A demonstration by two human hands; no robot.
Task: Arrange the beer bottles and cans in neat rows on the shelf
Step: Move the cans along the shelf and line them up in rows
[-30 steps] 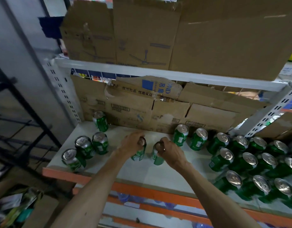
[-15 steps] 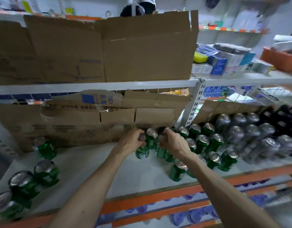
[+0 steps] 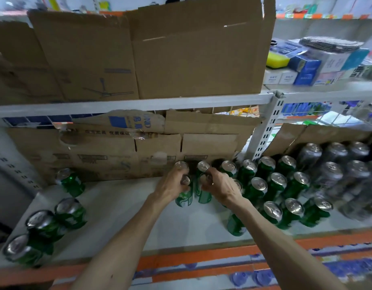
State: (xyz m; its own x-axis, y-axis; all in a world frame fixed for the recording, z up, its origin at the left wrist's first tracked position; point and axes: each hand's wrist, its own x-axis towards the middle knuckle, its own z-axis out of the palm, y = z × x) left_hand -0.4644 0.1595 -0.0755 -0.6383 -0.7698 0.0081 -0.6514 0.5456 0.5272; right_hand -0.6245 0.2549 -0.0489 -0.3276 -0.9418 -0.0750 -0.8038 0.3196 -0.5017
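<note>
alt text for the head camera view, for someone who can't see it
Two bare hands each grip an upright green can at a white shelf: the left hand holds the left can, the right hand the right can, beside rows of green cans. Four loose green cans stand at left; cardboard lines the back.

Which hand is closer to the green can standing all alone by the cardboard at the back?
Left. The left hand is to the right of the lone green metal can; the right hand is farther right, beyond the left one.
</note>
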